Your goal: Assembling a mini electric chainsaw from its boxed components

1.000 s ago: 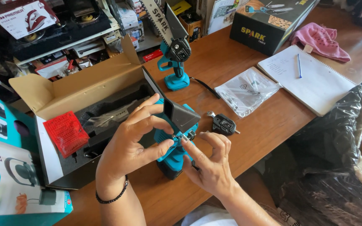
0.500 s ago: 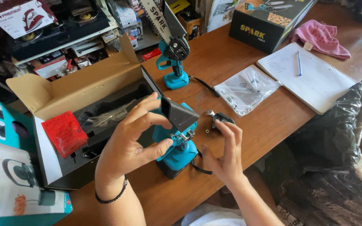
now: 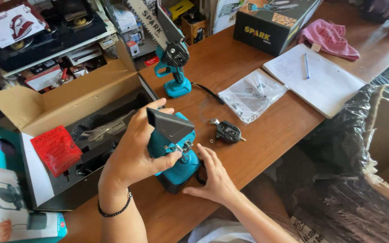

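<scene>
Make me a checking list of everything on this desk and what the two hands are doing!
Surface: wooden table, brown, bare in the middle.
Job's things: teal power tool body with a dark grey guard on top; black cover plate lying apart on the wood.
Clutter: second teal mini chainsaw standing; clear plastic bag; notebook with pen; pink cloth; open cardboard box with a red packet.
Hands: left hand grips the tool body; right hand rests open against its base.
Cables: black strap on the table.
Surroundings: shelves of boxed goods; black plastic sheeting at right.
</scene>
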